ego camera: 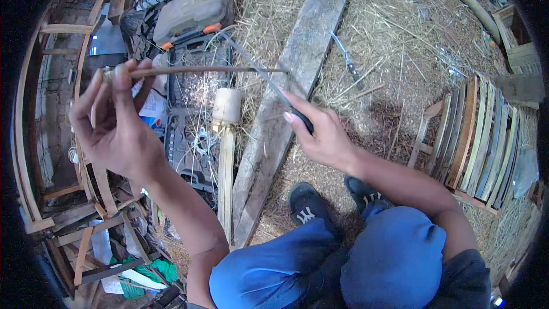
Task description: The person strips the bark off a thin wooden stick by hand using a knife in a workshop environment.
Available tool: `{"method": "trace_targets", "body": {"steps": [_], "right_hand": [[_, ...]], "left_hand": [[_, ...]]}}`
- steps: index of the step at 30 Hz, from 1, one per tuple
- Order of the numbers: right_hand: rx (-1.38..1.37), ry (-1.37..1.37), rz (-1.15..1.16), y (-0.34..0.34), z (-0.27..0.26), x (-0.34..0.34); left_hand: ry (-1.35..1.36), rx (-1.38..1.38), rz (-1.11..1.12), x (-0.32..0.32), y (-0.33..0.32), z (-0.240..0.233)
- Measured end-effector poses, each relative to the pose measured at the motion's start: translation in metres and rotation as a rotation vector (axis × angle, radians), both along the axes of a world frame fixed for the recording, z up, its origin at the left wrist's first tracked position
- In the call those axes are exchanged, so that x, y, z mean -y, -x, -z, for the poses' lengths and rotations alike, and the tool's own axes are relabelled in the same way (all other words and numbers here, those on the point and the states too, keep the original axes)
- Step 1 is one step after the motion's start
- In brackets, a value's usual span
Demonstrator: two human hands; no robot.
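My left hand (124,124) is raised at the left and pinches one end of a thin brown stick (206,69), which reaches right over the wooden plank. In my right hand (319,131) is the dark handle of a long, thin-bladed knife (266,75); its blade points up and left and crosses the stick in the picture. Whether blade and stick touch, I cannot tell. Below them lies a weathered plank (296,60) on straw. A wooden mallet (227,105) rests just left of the plank. Another knife (349,62) with a black handle lies right of it.
An open black tool case (171,124) lies left of the mallet, below a closed grey case (195,10). A handsaw with orange parts (210,29) lies between them. Wooden frames (66,28) stand at far left, and a slatted wooden piece (476,141) at right. My knees are bent below.
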State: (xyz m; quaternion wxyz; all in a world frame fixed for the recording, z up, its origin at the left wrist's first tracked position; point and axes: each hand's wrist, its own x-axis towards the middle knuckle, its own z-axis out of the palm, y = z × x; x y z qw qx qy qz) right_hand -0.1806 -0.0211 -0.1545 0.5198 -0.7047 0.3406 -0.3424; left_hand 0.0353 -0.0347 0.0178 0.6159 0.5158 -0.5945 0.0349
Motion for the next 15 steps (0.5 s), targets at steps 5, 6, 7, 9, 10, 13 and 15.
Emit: {"method": "trace_targets", "body": {"steps": [5, 6, 7, 9, 10, 13, 15], "right_hand": [[0.175, 0.21, 0.024, -0.012, -0.005, -0.005], [0.144, 0.315, 0.098, -0.016, 0.016, -0.004], [0.136, 0.32, 0.104, -0.007, 0.031, -0.003], [-0.187, -0.203, 0.062, 0.012, 0.042, 0.001], [-0.282, -0.392, -0.019, 0.017, 0.029, 0.002], [0.044, -0.034, 0.093, -0.002, 0.035, -0.004], [0.125, 0.168, 0.114, -0.005, 0.033, -0.01]], "left_hand": [[-0.03, 0.014, -0.049, -0.002, -0.007, 0.001], [-0.028, 0.022, -0.051, -0.003, -0.006, -0.001], [-0.023, 0.017, -0.047, -0.001, -0.004, 0.001], [-0.011, 0.01, -0.007, -0.001, 0.0, 0.004], [-0.004, 0.008, 0.03, -0.001, 0.0, 0.006], [0.002, 0.029, -0.025, 0.007, 0.008, -0.002], [-0.01, 0.037, -0.005, 0.007, 0.003, -0.003]]}}
